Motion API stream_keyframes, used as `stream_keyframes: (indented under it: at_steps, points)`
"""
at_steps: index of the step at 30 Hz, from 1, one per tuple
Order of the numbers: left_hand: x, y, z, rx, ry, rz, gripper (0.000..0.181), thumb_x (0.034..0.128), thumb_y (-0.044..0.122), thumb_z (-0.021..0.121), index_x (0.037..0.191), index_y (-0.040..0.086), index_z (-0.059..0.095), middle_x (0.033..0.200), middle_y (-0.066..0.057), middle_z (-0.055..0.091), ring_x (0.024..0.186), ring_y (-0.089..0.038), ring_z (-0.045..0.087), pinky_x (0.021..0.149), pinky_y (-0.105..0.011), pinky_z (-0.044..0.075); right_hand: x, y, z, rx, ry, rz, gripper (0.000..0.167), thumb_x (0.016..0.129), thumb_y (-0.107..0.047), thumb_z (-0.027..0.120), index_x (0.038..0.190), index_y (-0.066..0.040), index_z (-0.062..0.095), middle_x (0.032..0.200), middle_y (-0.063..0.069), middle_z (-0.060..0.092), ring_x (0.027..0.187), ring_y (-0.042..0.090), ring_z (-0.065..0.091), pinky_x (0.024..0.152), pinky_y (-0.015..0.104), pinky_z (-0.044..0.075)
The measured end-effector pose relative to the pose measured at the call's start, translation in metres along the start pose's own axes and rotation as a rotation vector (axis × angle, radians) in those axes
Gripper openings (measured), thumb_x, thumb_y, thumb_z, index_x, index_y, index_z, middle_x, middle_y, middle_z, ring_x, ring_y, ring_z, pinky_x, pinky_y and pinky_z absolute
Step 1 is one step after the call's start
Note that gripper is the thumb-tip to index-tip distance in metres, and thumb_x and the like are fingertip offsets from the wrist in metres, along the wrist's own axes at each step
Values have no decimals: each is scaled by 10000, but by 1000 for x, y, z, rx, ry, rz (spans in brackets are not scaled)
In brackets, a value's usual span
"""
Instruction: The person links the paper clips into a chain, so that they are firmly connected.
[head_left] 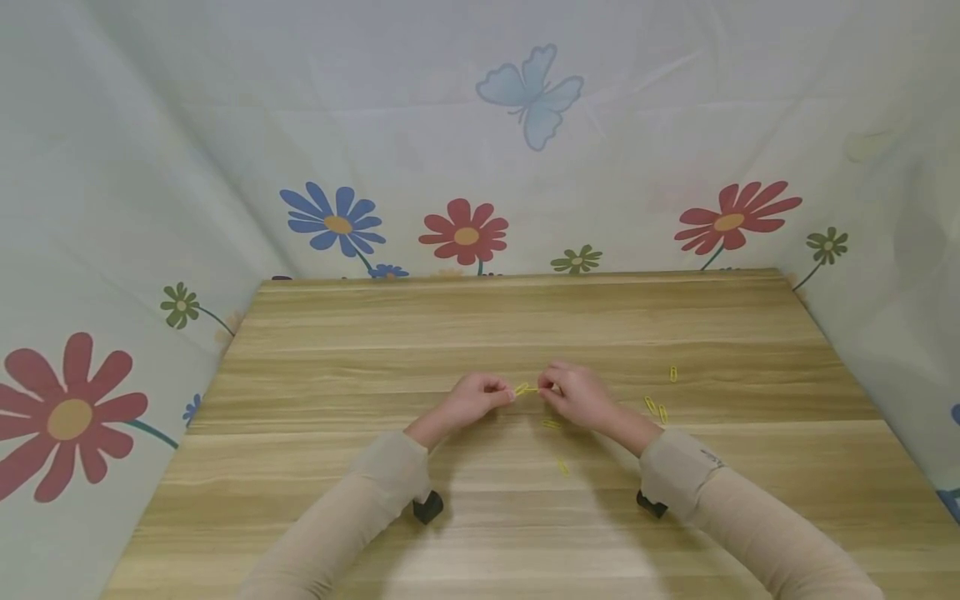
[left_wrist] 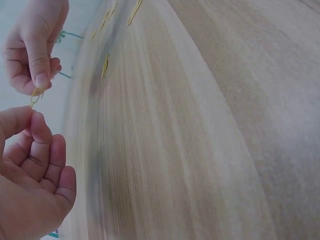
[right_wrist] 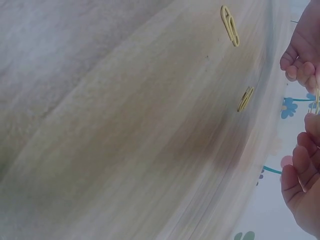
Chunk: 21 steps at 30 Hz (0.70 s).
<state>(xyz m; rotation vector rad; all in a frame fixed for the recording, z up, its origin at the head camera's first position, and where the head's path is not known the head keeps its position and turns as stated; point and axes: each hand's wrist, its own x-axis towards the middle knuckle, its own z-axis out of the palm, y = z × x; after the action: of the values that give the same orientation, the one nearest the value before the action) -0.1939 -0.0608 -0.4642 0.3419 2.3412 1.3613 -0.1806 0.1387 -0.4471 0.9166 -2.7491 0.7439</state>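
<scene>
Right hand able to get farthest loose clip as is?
Probably yes: only table lies between the right hand and farthest loose clip. That hand pinches a held clip, so may need freeing first.

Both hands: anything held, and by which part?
Yellow paper clips, held between fingertips: left hand pinches one end, right hand the other. Too small to tell whether they're linked.
</scene>
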Motion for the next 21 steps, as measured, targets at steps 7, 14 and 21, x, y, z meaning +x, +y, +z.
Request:
stream_keyframes:
  at_steps: [7, 14, 21]
  points:
    - [0, 2, 1, -3, -14, 6, 203, 846, 200, 581, 836, 5, 636, 713, 31, 523, 655, -100, 422, 573, -211, 355, -1, 0, 1, -23, 19, -31, 41, 775, -81, 652, 749, -89, 621, 758, -2, 586, 646, 80, 514, 574, 213, 433]
    - [0, 3, 2, -20, -8, -15, 192, 845, 212, 582, 837, 28, 639, 718, 28, 536, 659, -100, 433, 584, -211, 365, -2, 0, 0, -20, 50, -43, 56, 766, -72, 661, 736, -86, 615, 754, 3, 585, 641, 87, 518, 570, 220, 434]
    - [0, 2, 1, -43, -4, -39, 205, 849, 210, 579, 852, 14, 636, 738, 23, 540, 680, -107, 437, 600, -215, 369, -3, 1, 2, -17, 64, -30, 62, 763, -72, 664, 732, -94, 615, 752, -3, 581, 635, 79, 510, 565, 212, 429]
